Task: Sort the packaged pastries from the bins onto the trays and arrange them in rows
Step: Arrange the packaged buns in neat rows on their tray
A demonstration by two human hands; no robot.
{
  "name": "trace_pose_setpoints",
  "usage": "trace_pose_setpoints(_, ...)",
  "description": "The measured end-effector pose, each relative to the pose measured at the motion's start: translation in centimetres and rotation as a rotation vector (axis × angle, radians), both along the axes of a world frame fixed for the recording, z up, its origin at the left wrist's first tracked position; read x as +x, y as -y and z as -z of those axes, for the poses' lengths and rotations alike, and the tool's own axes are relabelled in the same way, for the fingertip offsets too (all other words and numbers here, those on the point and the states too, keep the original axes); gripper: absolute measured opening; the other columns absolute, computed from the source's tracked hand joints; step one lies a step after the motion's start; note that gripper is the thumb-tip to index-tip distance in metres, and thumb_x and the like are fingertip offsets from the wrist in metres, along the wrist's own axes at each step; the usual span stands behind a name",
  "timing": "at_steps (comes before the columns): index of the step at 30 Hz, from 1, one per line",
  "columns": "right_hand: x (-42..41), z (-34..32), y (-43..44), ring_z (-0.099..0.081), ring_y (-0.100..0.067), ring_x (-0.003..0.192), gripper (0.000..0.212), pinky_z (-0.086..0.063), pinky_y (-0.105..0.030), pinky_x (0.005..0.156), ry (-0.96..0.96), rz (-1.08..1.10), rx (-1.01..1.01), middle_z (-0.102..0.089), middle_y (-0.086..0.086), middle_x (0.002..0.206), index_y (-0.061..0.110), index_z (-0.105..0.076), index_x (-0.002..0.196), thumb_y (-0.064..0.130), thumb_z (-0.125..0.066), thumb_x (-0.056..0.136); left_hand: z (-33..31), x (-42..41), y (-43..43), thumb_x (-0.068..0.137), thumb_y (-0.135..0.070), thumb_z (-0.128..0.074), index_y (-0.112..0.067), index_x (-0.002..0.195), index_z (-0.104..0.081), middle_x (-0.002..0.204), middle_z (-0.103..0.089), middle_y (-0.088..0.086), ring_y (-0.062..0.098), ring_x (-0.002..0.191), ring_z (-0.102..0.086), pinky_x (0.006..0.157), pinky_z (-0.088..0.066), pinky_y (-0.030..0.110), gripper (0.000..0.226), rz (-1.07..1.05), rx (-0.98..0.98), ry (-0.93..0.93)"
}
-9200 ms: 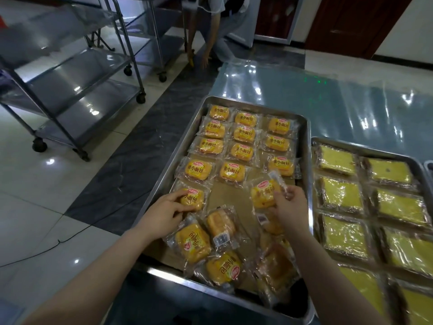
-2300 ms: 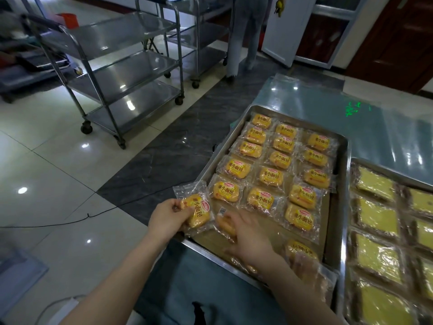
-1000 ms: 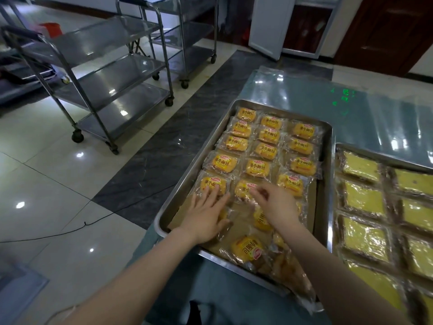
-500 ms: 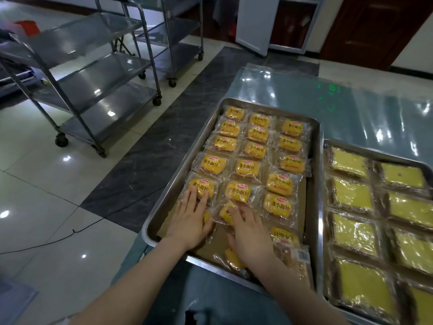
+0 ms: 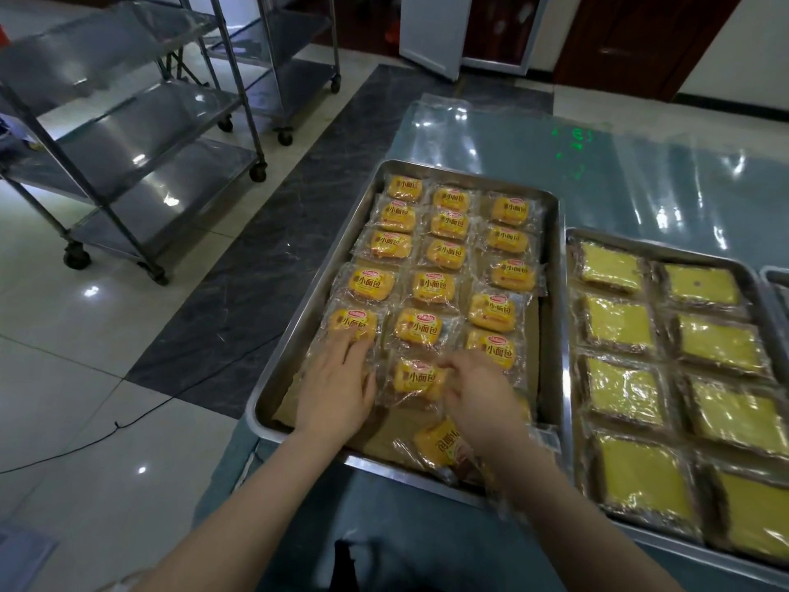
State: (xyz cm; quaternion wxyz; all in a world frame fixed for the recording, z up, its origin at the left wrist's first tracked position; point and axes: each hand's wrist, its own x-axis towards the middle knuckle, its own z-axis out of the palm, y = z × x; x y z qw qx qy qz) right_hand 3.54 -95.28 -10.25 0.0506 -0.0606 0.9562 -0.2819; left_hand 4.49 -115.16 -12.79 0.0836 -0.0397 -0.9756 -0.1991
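A steel tray [image 5: 555, 292] holds several small yellow bread packs in clear wrappers, lined up in three columns. My left hand [image 5: 335, 388] lies flat at the near left of the tray, fingers straight, covering a pack below the left column's last bread [image 5: 352, 324]. My right hand [image 5: 474, 393] pinches the right edge of the bread pack [image 5: 416, 378] at the near end of the middle column. A loose pack [image 5: 437, 446] lies skewed at the tray's near edge, beside my right wrist.
A second tray [image 5: 568, 378] to the right carries flat yellow cake slices [image 5: 619, 326] in rows. Both trays sit on a glossy blue-grey table [image 5: 555, 164]. Two wheeled steel rack carts [image 5: 128, 134] stand on the tiled floor to the left.
The right hand drew the middle-column pack into line below the row above and now pinches its edge. The left hand stays flat on the near-left pack.
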Motion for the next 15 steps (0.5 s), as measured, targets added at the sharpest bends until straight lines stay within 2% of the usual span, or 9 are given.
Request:
trace_pose_setpoints(1,-0.2,-0.5,-1.0,-0.058,-0.002,0.079,0.022,-0.050,-0.019,0.064,0.001,0.036,-0.019,-0.057,0.012,0.105,0.031,-0.060,0.104,0.015,-0.058,0.089,-0.4,0.4,-0.5,0.089,-0.029,-0.057,-0.026,0.116,-0.055,0.122,-0.054,-0.004,0.014,0.115,-0.050,0.092,-0.041,0.024,0.028,0.010,0.069,-0.002)
trace_pose_setpoints(2,-0.4,-0.8,-2.2,-0.056,0.000,0.071,0.018,-0.044,-0.015,0.057,0.005,0.065,-0.010,-0.059,0.013,0.095,0.031,-0.061,0.096,0.015,-0.057,0.090,-0.7,0.8,-0.9,0.089,-0.032,-0.057,-0.028,0.101,-0.058,0.102,-0.059,-0.009,0.009,0.097,-0.057,0.077,-0.044,0.019,0.013,0.024,0.133,0.072)
trace_pose_setpoints(3,-0.6,-1.0,-3.4,-0.054,0.002,0.068,0.017,-0.038,-0.013,0.053,0.010,0.088,0.014,-0.060,0.014,0.086,0.030,-0.061,0.089,0.014,-0.057,0.090,-1.0,1.0,-1.4,0.090,-0.038,-0.056,-0.029,0.089,-0.058,0.087,-0.060,-0.011,0.006,0.082,-0.059,0.066,-0.044,0.018,0.009,0.040,0.185,0.215)
trace_pose_setpoints(5,-0.7,-1.3,-5.8,-0.052,0.004,0.067,0.018,-0.034,-0.014,0.052,0.043,0.129,0.069,-0.059,0.016,0.077,0.029,-0.060,0.083,0.012,-0.058,0.089,-1.3,1.3,-2.2,0.089,-0.054,-0.050,-0.027,0.078,-0.058,0.069,-0.060,-0.008,0.006,0.061,-0.058,0.054,-0.044,0.022,0.031,0.098,0.212,0.520)
trace_pose_setpoints(7,-0.5,-1.2,-7.5,-0.054,0.001,0.071,0.014,-0.039,-0.016,0.055,0.131,0.150,0.099,-0.062,0.012,0.081,0.028,-0.061,0.085,0.014,-0.059,0.089,-1.2,1.7,-2.8,0.083,-0.068,-0.046,-0.020,0.074,-0.061,0.064,-0.059,-0.005,0.008,0.056,-0.055,0.051,-0.040,0.024,0.051,0.157,0.174,0.683)
trace_pose_setpoints(9,0.0,-0.9,-8.4,-0.057,-0.004,0.078,0.010,-0.050,-0.023,0.066,0.233,0.129,0.130,-0.063,0.011,0.086,0.030,-0.060,0.087,0.020,-0.061,0.089,-1.0,2.3,-3.3,0.077,-0.073,-0.049,-0.015,0.072,-0.063,0.063,-0.058,-0.003,0.010,0.057,-0.054,0.052,-0.039,0.026,0.060,0.196,0.146,0.738)
trace_pose_setpoints(11,0.5,-0.6,-8.6,-0.057,-0.007,0.083,0.008,-0.051,-0.028,0.075,0.260,0.107,0.164,-0.065,0.011,0.094,0.030,-0.062,0.097,0.029,-0.063,0.089,-0.8,2.6,-3.7,0.077,-0.065,-0.059,-0.021,0.065,-0.058,0.061,-0.055,-0.006,0.009,0.058,-0.053,0.053,-0.037,0.026,0.045,0.205,0.200,0.723)
trace_pose_setpoints(15,0.8,-0.1,-7.8,-0.056,-0.014,0.104,0.043,-0.049,-0.030,0.082,0.209,0.078,0.189,-0.058,0.005,0.122,0.027,-0.058,0.124,0.042,-0.066,0.085,-1.5,2.6,-3.4,0.081,-0.044,-0.068,-0.025,0.069,-0.054,0.069,-0.058,-0.010,0.002,0.063,-0.052,0.053,-0.034,0.022,0.026,0.131,0.371,0.652)
